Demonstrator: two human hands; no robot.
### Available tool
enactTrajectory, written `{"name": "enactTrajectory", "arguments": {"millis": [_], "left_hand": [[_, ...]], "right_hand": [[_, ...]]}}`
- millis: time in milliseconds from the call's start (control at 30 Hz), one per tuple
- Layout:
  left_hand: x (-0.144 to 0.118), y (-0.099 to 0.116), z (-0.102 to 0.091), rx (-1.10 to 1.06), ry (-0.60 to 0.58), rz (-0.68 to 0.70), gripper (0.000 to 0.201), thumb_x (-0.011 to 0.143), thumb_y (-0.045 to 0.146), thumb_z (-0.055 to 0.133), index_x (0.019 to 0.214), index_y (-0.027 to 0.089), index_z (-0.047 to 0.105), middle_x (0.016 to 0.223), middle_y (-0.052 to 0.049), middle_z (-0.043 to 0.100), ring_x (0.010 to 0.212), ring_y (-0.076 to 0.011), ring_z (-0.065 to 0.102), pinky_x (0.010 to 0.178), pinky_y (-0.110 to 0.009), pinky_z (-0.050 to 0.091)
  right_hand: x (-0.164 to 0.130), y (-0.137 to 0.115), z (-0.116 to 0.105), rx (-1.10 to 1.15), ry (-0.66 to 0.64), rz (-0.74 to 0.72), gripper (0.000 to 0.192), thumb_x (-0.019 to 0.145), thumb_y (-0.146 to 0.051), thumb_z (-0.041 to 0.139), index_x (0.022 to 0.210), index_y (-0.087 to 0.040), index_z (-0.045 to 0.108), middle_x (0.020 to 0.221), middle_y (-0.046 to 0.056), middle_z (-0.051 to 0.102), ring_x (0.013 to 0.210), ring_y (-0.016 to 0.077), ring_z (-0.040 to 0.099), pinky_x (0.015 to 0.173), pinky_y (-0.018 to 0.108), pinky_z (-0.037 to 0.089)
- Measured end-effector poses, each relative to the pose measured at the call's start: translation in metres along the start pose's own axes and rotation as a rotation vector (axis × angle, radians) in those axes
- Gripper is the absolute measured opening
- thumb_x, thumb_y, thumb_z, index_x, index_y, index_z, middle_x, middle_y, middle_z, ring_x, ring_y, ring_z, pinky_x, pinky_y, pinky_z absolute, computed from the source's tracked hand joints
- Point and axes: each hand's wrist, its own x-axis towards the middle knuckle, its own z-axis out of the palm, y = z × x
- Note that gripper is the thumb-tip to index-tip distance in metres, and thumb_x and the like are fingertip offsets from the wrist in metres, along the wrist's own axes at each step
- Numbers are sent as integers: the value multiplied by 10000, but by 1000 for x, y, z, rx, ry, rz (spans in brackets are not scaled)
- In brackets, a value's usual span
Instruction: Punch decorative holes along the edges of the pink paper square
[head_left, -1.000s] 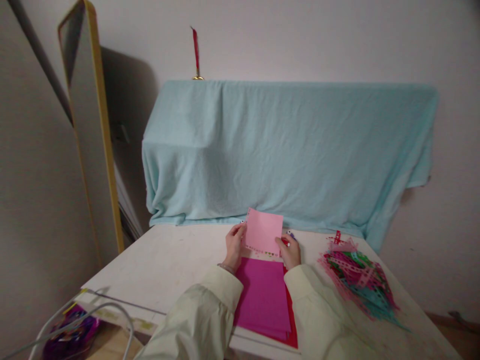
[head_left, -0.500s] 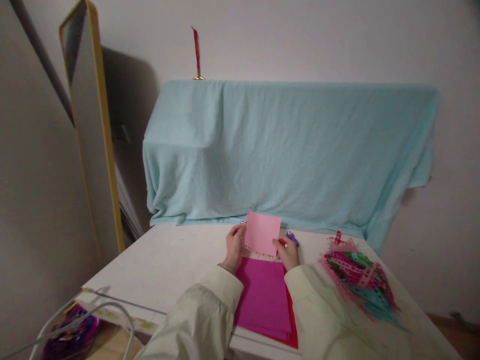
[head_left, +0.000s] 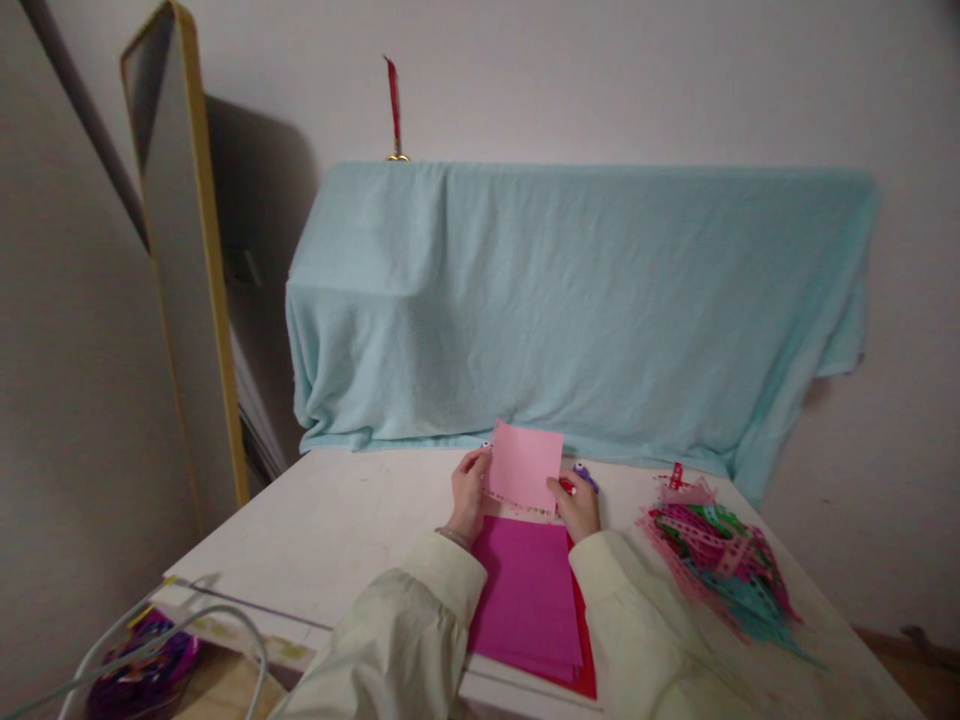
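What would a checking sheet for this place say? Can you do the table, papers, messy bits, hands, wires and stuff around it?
Surface: white table, dark line along part of its near edge.
Job's things: pink sheet with small punched shapes along its lower edge; magenta sheets over red paper.
Clutter: heap of colourful cut strips on the right; small purple thing just beyond the right hand.
Hands: left hand at the pink sheet's left edge, right hand at its lower right; both hold it.
Cables: pale cable looping at lower left.
Surroundings: light-blue cloth behind; mirror at left.
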Motion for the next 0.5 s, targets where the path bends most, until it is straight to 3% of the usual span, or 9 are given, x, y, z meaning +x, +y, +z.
{"name": "enactTrajectory", "arguments": {"millis": [200,500], "left_hand": [[-1,4,1,-2,20,-12,382,639,436,694,883,143,692,897,-85,679,778,-183,593,727,-290,422],[-2,6,2,-56,24,-70,408,632,426,696,912,131,660,841,-64,654,693,-135,574,602,-232,412]], "right_hand": [[3,5,-2,14,-26,-4,275,632,-447,581,647,-181,649,573,15,609,578,186,542,539,268,402],[4,3,-1,142,67,-3,310,626,-459,616,667,-155,661,550,15,599,525,160,509,492,249,370]]}}
